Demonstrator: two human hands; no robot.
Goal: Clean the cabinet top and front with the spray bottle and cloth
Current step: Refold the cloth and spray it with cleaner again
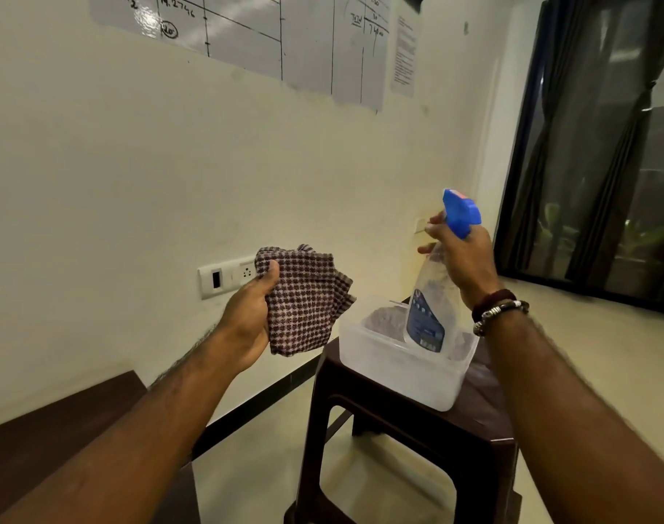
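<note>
- Hands first: our left hand (247,315) is closed around a folded checked cloth (304,300), thumb pressed on its front face, fingers hidden behind the fabric. We hold the cloth up in the air in front of the wall, left of the stool.
- Our right hand (462,255) is wrapped around the neck of a clear spray bottle (428,296), just under its blue trigger head (460,211). Fingertips (434,230) reach round toward the trigger side.
- We hold the bottle tilted, head up and leaning right, its labelled lower end inside or just above a translucent plastic tub (398,368); we cannot tell whether it touches the tub.
- The tub sits on a dark brown plastic stool (406,433) standing near the wall.
- Beaded bracelets (496,308) circle our right wrist.
- A dark brown wooden surface (58,429) lies at lower left, under our left forearm; it may be the cabinet top, but we cannot confirm this.
- A white switch-and-socket plate (228,277) is fixed to the wall, just behind the cloth's left edge.
- Sheets with ruled lines and handwritten figures (247,35) hang high on the wall.
- A dark-framed window with dark curtains (606,145) fills the right side.
</note>
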